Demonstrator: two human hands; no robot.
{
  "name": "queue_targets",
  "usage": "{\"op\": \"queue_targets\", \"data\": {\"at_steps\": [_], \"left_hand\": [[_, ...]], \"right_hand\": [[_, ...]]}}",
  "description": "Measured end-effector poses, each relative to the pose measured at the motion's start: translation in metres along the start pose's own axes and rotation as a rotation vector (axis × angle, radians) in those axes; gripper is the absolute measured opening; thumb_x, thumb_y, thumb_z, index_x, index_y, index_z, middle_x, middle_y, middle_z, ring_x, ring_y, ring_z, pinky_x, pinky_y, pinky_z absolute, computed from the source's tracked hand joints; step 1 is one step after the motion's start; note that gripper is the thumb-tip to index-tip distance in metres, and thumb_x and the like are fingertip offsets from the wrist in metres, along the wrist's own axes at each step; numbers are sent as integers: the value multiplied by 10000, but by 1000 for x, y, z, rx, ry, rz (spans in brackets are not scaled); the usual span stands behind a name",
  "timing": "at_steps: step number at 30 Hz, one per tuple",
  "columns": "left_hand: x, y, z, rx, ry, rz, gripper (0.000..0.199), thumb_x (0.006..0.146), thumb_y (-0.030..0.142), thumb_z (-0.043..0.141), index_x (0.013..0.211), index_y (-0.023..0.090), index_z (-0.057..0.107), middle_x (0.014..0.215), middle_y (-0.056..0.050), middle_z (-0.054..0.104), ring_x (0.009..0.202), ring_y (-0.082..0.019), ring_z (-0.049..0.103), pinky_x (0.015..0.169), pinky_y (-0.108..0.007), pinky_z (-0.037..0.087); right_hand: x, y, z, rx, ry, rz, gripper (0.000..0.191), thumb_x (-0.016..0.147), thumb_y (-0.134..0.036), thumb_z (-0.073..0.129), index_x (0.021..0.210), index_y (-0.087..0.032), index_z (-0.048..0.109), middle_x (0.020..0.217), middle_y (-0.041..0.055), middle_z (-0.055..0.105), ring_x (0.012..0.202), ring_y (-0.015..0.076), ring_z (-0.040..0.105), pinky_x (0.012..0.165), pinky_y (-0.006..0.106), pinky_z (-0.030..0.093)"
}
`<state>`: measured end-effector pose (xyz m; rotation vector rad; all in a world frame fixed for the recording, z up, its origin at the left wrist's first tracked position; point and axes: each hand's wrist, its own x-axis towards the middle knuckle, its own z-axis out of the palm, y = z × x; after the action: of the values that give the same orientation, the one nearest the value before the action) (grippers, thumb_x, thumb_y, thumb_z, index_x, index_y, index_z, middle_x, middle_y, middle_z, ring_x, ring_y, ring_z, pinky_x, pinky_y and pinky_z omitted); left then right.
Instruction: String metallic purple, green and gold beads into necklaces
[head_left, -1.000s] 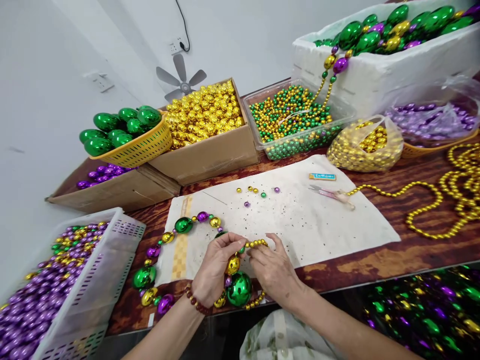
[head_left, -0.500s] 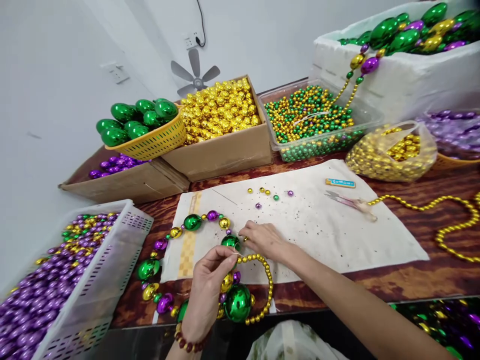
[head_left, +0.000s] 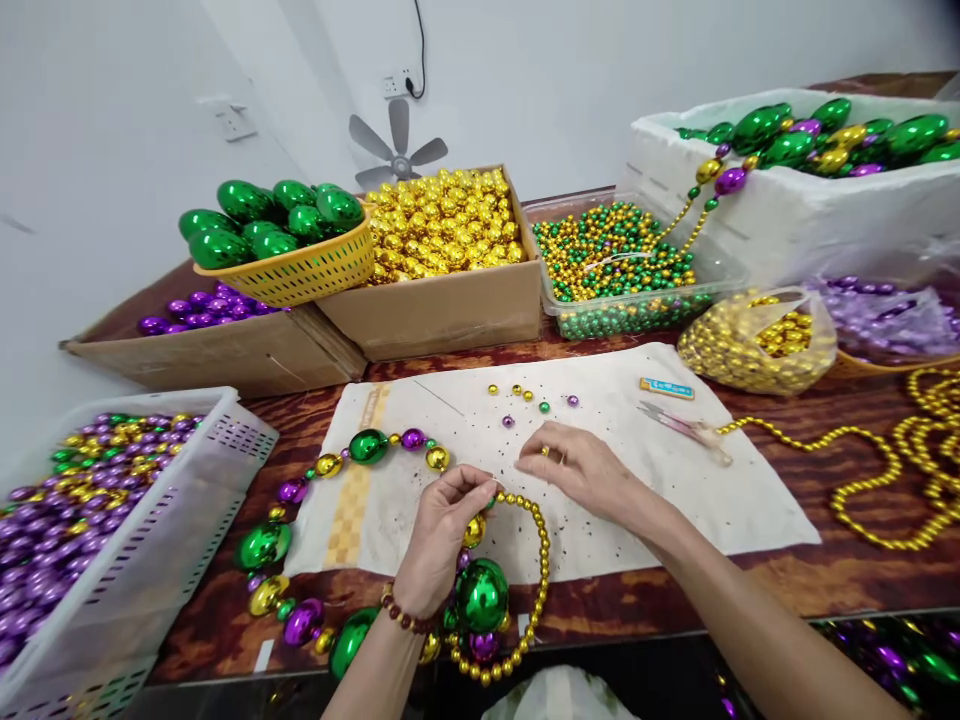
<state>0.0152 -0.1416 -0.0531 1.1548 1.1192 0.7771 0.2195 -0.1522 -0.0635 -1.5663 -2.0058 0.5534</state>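
Note:
My left hand [head_left: 444,530] is closed in a pinch on the bead necklace [head_left: 368,447], at a thin whitish string end beside a strand of small gold beads [head_left: 545,545]. The necklace of green, purple and gold beads curves around to the left. A big green ball bead [head_left: 482,596] hangs below this hand. My right hand [head_left: 574,462] is a little to the right, over the cloth, its fingers curled in towards the thumb; whatever they hold is not visible. Several loose small beads [head_left: 528,395] lie just beyond it.
Scissors [head_left: 686,430] and a small blue-and-orange packet [head_left: 667,388] lie on the white cloth [head_left: 630,400]. Around it stand a white basket [head_left: 217,480], cardboard boxes [head_left: 450,310], a clear bin [head_left: 637,300], a bag of gold beads [head_left: 750,350] and a foam box [head_left: 705,220].
My right hand has moved right, away from the left hand. The left hand has shifted slightly up and right, still pinching, and the necklace beads beneath it have moved. The camera view has shifted a little.

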Motion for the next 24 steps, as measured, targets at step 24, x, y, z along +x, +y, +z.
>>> {"op": "queue_targets", "data": {"at_steps": [24], "left_hand": [[16,-5,0,-160,-79,-103,218,712,353,749,728,157,653,733,-3,601,641,-96,518,616,-198,427]], "right_hand": [[11,8,23,585,-111,31,118,871,-173,582,905,-218,686,956,11,683,820,148,657,738,267,490]]}}
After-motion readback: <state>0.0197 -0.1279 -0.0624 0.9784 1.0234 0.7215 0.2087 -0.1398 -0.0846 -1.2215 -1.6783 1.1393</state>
